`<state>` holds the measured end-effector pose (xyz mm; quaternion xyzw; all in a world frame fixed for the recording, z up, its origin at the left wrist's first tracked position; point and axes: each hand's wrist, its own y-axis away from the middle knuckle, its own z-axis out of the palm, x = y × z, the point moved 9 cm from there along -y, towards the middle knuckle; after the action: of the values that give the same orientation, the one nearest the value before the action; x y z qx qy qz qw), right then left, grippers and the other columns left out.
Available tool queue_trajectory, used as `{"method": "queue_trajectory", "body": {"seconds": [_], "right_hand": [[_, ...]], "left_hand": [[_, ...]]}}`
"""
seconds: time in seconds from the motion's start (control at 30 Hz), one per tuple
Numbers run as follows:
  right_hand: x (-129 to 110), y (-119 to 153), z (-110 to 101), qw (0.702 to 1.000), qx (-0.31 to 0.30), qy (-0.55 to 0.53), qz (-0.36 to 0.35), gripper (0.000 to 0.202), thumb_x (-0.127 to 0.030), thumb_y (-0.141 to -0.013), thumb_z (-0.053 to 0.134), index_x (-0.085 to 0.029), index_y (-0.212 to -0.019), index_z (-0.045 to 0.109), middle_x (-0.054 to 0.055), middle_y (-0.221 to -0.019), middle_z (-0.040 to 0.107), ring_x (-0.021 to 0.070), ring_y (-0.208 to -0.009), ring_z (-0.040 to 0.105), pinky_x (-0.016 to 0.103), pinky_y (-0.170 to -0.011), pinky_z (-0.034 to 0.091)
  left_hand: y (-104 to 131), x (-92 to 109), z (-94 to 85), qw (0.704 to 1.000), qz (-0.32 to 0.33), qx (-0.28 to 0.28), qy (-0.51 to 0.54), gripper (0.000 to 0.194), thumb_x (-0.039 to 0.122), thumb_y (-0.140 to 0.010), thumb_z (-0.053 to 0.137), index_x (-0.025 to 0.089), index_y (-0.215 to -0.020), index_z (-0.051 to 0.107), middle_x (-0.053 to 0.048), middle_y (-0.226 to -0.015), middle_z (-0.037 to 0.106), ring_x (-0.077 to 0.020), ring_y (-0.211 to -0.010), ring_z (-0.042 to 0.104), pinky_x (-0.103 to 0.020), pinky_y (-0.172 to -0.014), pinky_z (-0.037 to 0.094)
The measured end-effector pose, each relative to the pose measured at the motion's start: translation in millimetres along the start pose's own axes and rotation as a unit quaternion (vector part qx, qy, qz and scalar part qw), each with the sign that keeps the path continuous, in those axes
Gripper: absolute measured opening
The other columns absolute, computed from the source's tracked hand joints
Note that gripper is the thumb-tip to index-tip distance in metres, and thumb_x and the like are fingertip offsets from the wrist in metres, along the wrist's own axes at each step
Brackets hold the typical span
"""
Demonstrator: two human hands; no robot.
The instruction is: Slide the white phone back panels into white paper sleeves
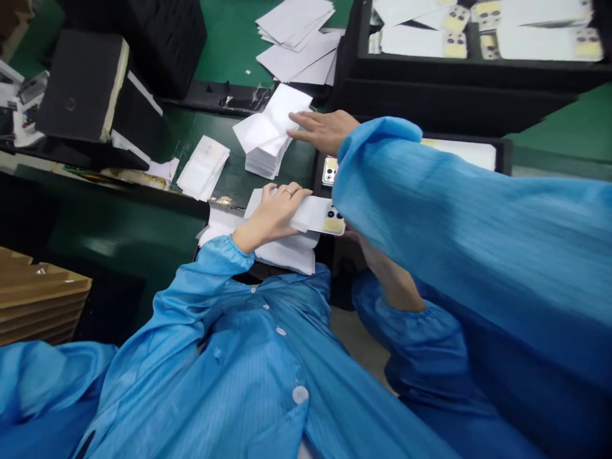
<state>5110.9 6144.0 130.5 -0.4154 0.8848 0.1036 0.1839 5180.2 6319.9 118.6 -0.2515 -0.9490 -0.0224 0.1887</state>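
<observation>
Holds in the left hand (pixel 278 207), near the middle of the frame, a white phone-like piece (pixel 327 215), with fingers bent over the top and thumb along the lower side; rather narrow grip, leaving free the lens end with its yellow patch (pixel 333 225). Just below, note white sheets (pixel 289 254); loose or wrapped around, impossible to tell. At the right end of the piece, shows fingertips of the right hand (pixel 370 247); cannot tell if gripping or only touching, being partly hidden behind a wide blue sleeve (pixel 454 210). Notice, in the upper middle, another hand (pixel 327 127), probably of a co-worker, with fingers slightly spread at a paper stack (pixel 265 146). See also a lower pile (pixel 204 167) left of it, and a black tray (pixel 459 70) with similar pieces in the upper right. For good handling, better to support the piece by its edges, press lightly and evenly, avoid rubbing the lenses, and give room to the neighbouring sleeve.
</observation>
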Motion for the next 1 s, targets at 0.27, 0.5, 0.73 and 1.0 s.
{"method": "queue_trajectory", "body": {"seconds": [0.27,0.5,0.73,1.0], "right_hand": [[-48,59,44,0.966,0.085,-0.230,0.081,0.051,-0.047,-0.106,0.085,-0.020,-0.149,0.078,0.010,-0.167,0.075,0.0300,-0.158,0.068,0.042,-0.121,0.066],[-68,137,108,0.837,0.182,-0.453,0.247,0.064,-0.073,-0.088,0.091,-0.024,-0.128,0.088,0.009,-0.118,0.092,0.0318,-0.104,0.087,0.047,-0.089,0.077],[-71,166,124,0.785,0.223,-0.502,0.287,0.049,-0.063,-0.077,0.096,-0.025,-0.108,0.089,0.004,-0.090,0.087,0.0256,-0.078,0.078,0.048,-0.085,0.074],[-79,149,124,0.785,0.181,-0.528,0.269,0.055,-0.069,-0.070,0.098,-0.028,-0.098,0.075,0.001,-0.083,0.079,0.0204,-0.068,0.070,0.041,-0.072,0.067]], "left_hand": [[30,-15,11.2,0.995,-0.031,0.087,0.031,0.066,0.044,-0.101,0.080,0.021,-0.162,0.067,-0.021,-0.160,0.074,-0.0420,-0.144,0.070,-0.062,-0.130,0.036],[34,-22,15.5,0.991,-0.063,0.109,0.044,0.060,0.045,-0.106,0.074,0.024,-0.162,0.070,-0.019,-0.159,0.075,-0.0389,-0.144,0.070,-0.060,-0.132,0.035],[47,-32,15.0,0.990,-0.054,0.104,0.076,0.074,0.039,-0.101,0.079,0.022,-0.171,0.061,-0.020,-0.166,0.070,-0.0373,-0.152,0.066,-0.057,-0.135,0.034],[59,-34,3.9,0.993,-0.044,0.096,0.051,0.073,0.048,-0.103,0.080,0.027,-0.171,0.063,-0.016,-0.163,0.072,-0.0381,-0.150,0.067,-0.055,-0.130,0.039]]}}
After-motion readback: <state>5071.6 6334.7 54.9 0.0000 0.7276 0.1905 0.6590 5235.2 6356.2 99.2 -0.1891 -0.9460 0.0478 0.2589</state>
